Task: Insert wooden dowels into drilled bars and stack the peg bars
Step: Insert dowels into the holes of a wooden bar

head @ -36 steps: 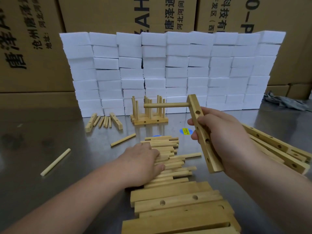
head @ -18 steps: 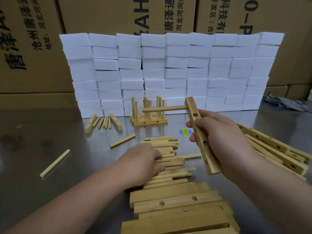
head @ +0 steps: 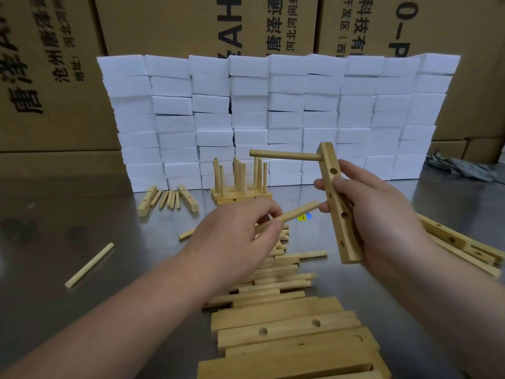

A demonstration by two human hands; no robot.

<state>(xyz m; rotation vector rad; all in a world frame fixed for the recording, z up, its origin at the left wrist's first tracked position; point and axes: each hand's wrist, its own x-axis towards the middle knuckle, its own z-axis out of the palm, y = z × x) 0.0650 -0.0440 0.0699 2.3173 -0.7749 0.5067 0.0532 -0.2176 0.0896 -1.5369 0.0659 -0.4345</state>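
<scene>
My right hand [head: 382, 217] grips a drilled wooden bar [head: 338, 203] held nearly upright above the table. One dowel [head: 284, 155] is stuck in the bar's top hole and points left. My left hand [head: 240, 239] pinches a second dowel [head: 295, 214], whose tip is close to the bar's left face near a middle hole. Under my hands lies a pile of loose dowels [head: 276, 277]. A stack of finished peg bars [head: 240, 184] with upright pegs stands farther back at the centre.
Plain drilled bars [head: 287, 332] lie at the near edge and more bars [head: 459, 244] at the right. A stray dowel [head: 88, 265] lies at left. Loose bars and dowels [head: 166, 199] sit before a wall of white foam blocks [head: 273, 113]. Cardboard boxes stand behind.
My left hand lifted off the dowel pile with one dowel and brought it up toward the bar. The bar in my right hand stayed about where it was.
</scene>
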